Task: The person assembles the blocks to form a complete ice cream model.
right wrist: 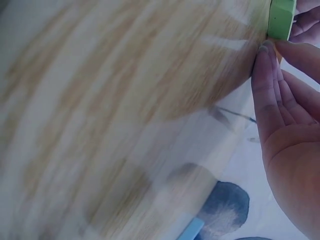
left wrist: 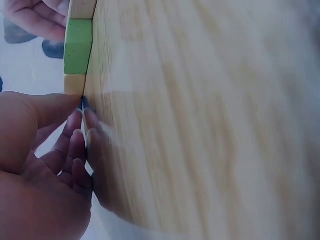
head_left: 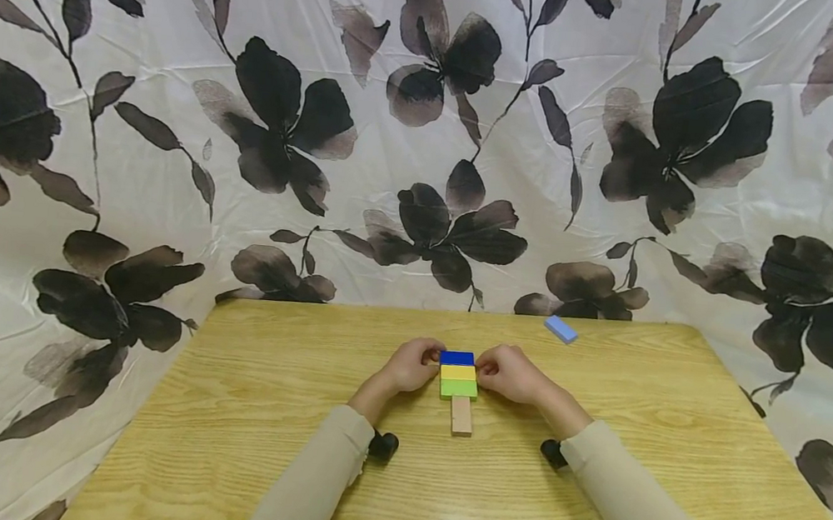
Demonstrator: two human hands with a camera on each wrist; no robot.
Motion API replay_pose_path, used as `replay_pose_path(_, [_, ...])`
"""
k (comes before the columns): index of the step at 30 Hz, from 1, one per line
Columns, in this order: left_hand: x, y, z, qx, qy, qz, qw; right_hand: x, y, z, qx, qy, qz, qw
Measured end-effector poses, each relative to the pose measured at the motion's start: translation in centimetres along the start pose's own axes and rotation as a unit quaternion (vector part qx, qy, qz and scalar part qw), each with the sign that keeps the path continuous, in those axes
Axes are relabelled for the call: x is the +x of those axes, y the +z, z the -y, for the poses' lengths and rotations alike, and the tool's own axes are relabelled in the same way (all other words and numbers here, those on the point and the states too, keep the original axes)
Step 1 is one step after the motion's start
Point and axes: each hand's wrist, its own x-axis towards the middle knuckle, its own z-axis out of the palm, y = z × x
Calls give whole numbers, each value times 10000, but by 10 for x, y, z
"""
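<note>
A dark blue block (head_left: 456, 358), a yellow block (head_left: 458, 373) and a light green block (head_left: 458, 389) lie side by side on the table in a row. Below the green one, a bare wooden block (head_left: 461, 416) points lengthwise toward me. My left hand (head_left: 412, 364) pinches the left end of the blue block, thumb and fingers close together. At its right end my right hand (head_left: 514, 374) pinches the same block, fingertips beside the blue and yellow edges. In the right wrist view, the thumb sits just under the green block (right wrist: 281, 19), and the fingers hide the blue block.
A light blue block (head_left: 560, 330) lies near the far edge of the wood-grain table (head_left: 255, 445), right of the row. Behind the table hangs a white cloth (head_left: 367, 146) with dark flowers. Both sleeves reach in from the near side.
</note>
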Motion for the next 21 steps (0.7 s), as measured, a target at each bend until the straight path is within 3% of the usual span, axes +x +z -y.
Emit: replay_pose_path(21, [2, 2, -4, 63, -98, 33, 9999, -1, -1, 3, -24, 82, 11, 10000])
